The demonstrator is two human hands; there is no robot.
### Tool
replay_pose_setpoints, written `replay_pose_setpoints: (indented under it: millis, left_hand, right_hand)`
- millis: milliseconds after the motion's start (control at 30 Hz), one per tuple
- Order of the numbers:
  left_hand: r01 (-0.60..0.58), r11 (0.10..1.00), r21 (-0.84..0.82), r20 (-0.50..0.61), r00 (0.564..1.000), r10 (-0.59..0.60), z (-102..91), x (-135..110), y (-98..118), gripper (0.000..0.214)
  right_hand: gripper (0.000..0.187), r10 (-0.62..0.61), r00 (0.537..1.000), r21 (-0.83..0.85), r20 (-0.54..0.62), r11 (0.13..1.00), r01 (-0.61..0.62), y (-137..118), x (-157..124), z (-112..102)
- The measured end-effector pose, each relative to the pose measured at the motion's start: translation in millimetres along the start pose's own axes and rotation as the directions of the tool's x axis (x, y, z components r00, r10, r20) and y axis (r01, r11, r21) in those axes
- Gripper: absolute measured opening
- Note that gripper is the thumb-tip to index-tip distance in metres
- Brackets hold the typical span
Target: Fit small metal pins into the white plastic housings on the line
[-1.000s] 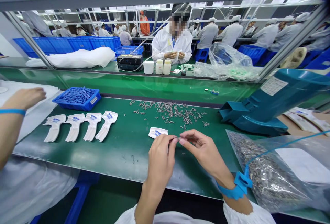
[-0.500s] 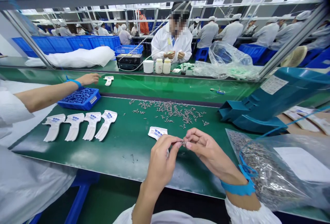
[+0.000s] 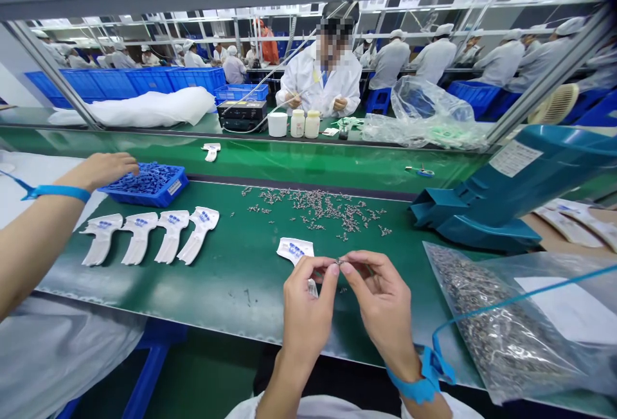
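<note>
Pinching tiny metal part (image 3: 339, 262) between fingertips of left hand (image 3: 308, 306) and right hand (image 3: 380, 303), both held just above green counter (image 3: 231, 316) near front edge. Part could slip from fingertips, drop among loose metal bits (image 3: 313, 210) scattered mid-counter. Blue wrist-strap cord (image 3: 511, 300) across clear plastic bag (image 3: 482, 265) could snag; bag, front right corner, holds similar metal bits. Blue plastic crate (image 3: 166, 199), back left, heaped with small blue parts; co-worker's hand (image 3: 103, 171) just beside it.
</note>
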State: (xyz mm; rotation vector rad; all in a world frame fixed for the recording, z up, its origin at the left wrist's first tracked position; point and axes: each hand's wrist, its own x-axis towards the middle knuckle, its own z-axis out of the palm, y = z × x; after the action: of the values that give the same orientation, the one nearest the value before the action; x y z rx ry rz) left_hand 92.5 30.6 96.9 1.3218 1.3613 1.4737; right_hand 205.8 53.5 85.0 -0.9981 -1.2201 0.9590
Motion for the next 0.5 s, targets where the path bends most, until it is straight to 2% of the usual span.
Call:
replay_pose_setpoints:
  millis: [133,267,500]
  left_hand:
    - [-0.082,0.994,0.072,-0.025,0.996,0.084,-4.4,3.4,0.1,0.011]
    - [-0.185,0.969,0.163,-0.032,0.981,0.193,-7.7,6.2,-0.5,0.010]
    - [-0.407,0.869,0.281,0.089,0.913,0.399,-15.2,5.7,-6.7,0.016]
  right_hand:
    - [0.008,0.076,0.990,-0.087,0.121,0.994,-0.066,-2.6,4.0,-5.9]
    - [0.014,0.159,0.975,-0.052,0.154,0.987,-0.153,-8.5,7.4,-6.3]
    - [0.022,0.296,0.938,0.047,0.180,0.950,-0.309,-16.4,13.8,-7.4]
